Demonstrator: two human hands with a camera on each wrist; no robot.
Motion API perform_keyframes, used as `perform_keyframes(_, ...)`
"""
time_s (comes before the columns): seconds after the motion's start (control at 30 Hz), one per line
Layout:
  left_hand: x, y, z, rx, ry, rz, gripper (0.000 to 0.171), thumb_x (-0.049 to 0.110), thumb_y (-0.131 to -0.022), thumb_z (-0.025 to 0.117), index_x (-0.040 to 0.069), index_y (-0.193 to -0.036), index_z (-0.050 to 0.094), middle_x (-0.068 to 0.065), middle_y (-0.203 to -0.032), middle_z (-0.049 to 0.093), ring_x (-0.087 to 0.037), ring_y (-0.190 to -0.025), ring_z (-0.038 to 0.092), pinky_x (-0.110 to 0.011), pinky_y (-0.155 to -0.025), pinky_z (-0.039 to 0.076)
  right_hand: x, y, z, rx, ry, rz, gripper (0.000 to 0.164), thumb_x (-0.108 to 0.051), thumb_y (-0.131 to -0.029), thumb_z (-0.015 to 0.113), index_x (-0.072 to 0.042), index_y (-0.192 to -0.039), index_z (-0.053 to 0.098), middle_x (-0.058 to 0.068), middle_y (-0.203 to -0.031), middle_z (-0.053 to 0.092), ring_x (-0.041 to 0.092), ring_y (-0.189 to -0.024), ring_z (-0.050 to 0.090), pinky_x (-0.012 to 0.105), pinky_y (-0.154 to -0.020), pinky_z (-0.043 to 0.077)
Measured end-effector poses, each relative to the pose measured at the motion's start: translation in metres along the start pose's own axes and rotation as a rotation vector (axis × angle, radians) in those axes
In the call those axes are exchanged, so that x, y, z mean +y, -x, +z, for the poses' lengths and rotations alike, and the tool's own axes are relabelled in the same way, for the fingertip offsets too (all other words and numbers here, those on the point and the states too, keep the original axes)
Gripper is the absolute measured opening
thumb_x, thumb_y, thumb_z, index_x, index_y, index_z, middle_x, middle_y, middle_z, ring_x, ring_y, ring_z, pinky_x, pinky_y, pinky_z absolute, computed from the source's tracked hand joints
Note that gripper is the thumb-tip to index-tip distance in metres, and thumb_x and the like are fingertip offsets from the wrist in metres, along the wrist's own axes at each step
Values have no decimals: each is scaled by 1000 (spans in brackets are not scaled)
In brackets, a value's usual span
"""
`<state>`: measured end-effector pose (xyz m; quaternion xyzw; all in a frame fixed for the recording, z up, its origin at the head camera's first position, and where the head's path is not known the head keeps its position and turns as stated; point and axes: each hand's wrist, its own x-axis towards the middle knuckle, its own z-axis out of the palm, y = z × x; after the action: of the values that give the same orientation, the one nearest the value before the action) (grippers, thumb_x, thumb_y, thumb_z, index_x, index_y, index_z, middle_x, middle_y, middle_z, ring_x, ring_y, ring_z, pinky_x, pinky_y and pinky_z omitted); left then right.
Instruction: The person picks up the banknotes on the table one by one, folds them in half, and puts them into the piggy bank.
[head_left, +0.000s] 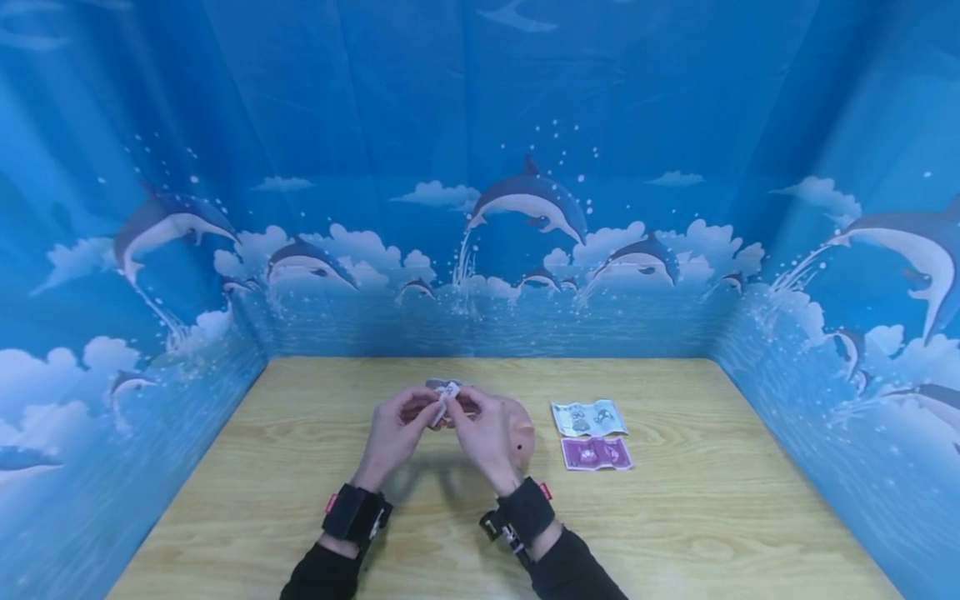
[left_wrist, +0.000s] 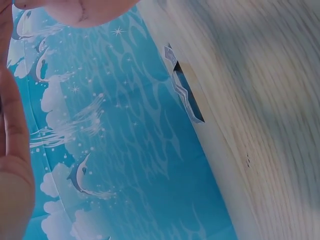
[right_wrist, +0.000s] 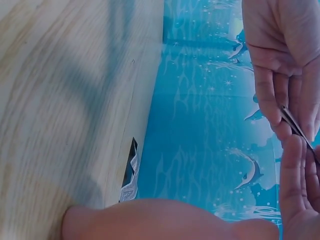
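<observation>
Both hands meet above the table at the centre of the head view. My left hand point(head_left: 395, 429) and my right hand point(head_left: 483, 431) pinch a small folded paper note point(head_left: 448, 395) between thumbs and fingers. Seen edge-on in the right wrist view, the folded note point(right_wrist: 296, 125) is a thin dark strip. Beside the right hand stands a rounded pink piggy bank point(head_left: 520, 425) with a black dot eye, partly hidden by that hand. Its smooth underside also enters the right wrist view as a pink body point(right_wrist: 165, 220).
Right of the piggy bank lie a creased pale blue-green banknote point(head_left: 589, 418) and, nearer, a purple banknote point(head_left: 597, 454). Another greyish creased note point(left_wrist: 186, 95) lies behind the hands. A dolphin-printed curtain point(head_left: 480, 325) closes off the wooden table point(head_left: 712, 500) at back and sides.
</observation>
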<state>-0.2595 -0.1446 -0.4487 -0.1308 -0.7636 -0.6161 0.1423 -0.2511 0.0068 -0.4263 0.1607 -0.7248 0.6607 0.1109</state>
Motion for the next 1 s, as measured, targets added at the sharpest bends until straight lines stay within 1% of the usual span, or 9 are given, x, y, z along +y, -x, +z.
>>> perform_keyframes(0.07, 0, 1, 0, 21, -18, 5, 14, 13, -88, 73, 8, -101, 73, -10, -95, 75, -16, -81, 72, -27, -70, 61, -9, 2, -1, 20, 12, -2, 23, -2, -93, 62, 10, -113, 66, 26, -101, 70, 41, -86, 70, 35, -68, 62)
perform_keyframes(0.17, -1, 2, 1, 31, -46, 29, 19, 20, -84, 77, 13, -102, 76, -7, -96, 76, -13, -83, 72, -24, -72, 60, -20, 5, -3, 68, 10, -2, 22, -1, -92, 63, 11, -112, 66, 26, -98, 71, 41, -83, 70, 38, -67, 62)
perform_keyframes(0.3, 0, 3, 1, 11, -72, 98, 25, 18, -83, 78, 11, -107, 76, -10, -99, 76, -16, -85, 73, -24, -72, 60, -21, 5, -3, 119, -16, 4, 21, 0, -92, 64, 9, -110, 67, 26, -95, 71, 40, -80, 70, 47, -69, 60)
perform_keyframes(0.43, 1, 3, 1, 3, -86, 163, 23, 11, -84, 76, 8, -107, 76, -11, -98, 76, -15, -84, 73, -25, -72, 61, -19, 4, -3, 115, -36, 12, 20, -1, -92, 64, 8, -110, 67, 27, -95, 71, 39, -81, 70, 46, -70, 60)
perform_keyframes(0.57, 0, 4, 1, 12, -75, 183, 21, 10, -84, 76, 8, -106, 77, -9, -98, 76, -12, -87, 73, -22, -71, 60, -20, 4, -4, 63, -20, 25, 21, -2, -93, 63, 8, -111, 67, 26, -97, 71, 37, -84, 71, 38, -69, 62)
perform_keyframes(0.63, 4, 5, 1, 14, -89, 168, 22, 8, -84, 75, 6, -106, 76, -12, -99, 76, -17, -87, 73, -21, -71, 60, -15, 2, -5, 22, -3, 36, 21, -4, -94, 63, 6, -112, 68, 24, -99, 71, 35, -88, 71, 32, -69, 62)
perform_keyframes(0.77, 5, 5, 1, 3, -76, 104, 24, 11, -84, 76, 10, -108, 76, -10, -102, 76, -21, -88, 73, -21, -72, 59, 5, -3, -4, -21, 27, 34, 22, -11, -94, 65, -2, -113, 70, 18, -103, 72, 27, -91, 71, 31, -71, 62)
perform_keyframes(0.87, 2, 4, 0, -11, -31, 67, 24, 17, -84, 77, 14, -107, 76, -7, -104, 76, -17, -90, 73, -24, -75, 60, 15, -5, -4, -22, 47, 19, 22, -17, -93, 67, -9, -114, 71, 13, -105, 73, 21, -91, 70, 38, -73, 62)
perform_keyframes(1.0, 1, 4, -1, -34, 4, 41, 24, 20, -84, 77, 16, -108, 76, -6, -106, 75, -14, -94, 72, -26, -79, 60, 14, -5, -6, -45, 105, 13, 21, -22, -93, 67, -15, -113, 72, 7, -100, 74, 15, -83, 69, 34, -66, 62)
